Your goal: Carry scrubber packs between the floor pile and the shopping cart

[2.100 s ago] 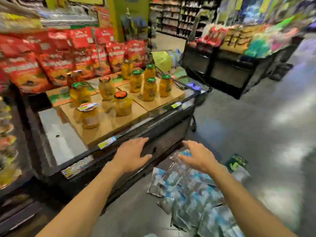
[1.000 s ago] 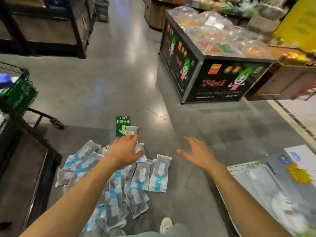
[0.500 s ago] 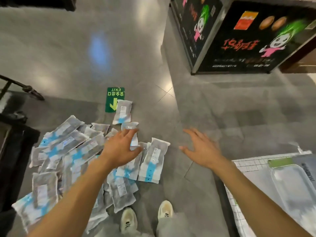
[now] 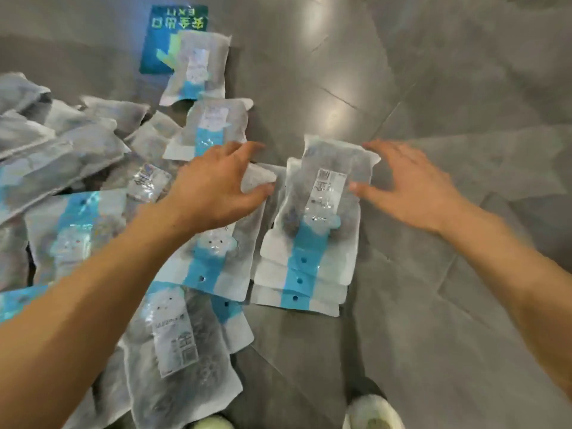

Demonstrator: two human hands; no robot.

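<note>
Several clear plastic packets with blue stripes lie scattered on the grey tiled floor. A small neat stack of packets (image 4: 312, 230) lies in the middle. My right hand (image 4: 408, 187) hovers with spread fingers over the stack's right upper edge, its thumb at the top packet's label. My left hand (image 4: 216, 187) reaches with relaxed fingers over a neighbouring packet (image 4: 213, 258), its thumb and fingertips near that packet's top corner. Neither hand clearly grips anything.
A loose heap of packets (image 4: 62, 168) spreads to the left. One packet (image 4: 198, 66) lies partly on a green exit floor sticker (image 4: 164, 35). My light shoes (image 4: 371, 413) show at the bottom edge. Bare floor tiles (image 4: 464, 88) lie to the right.
The view swung from the jar display down to the floor and came much closer. Both hands moved down toward the packets, the right one coming in over the small stack.
</note>
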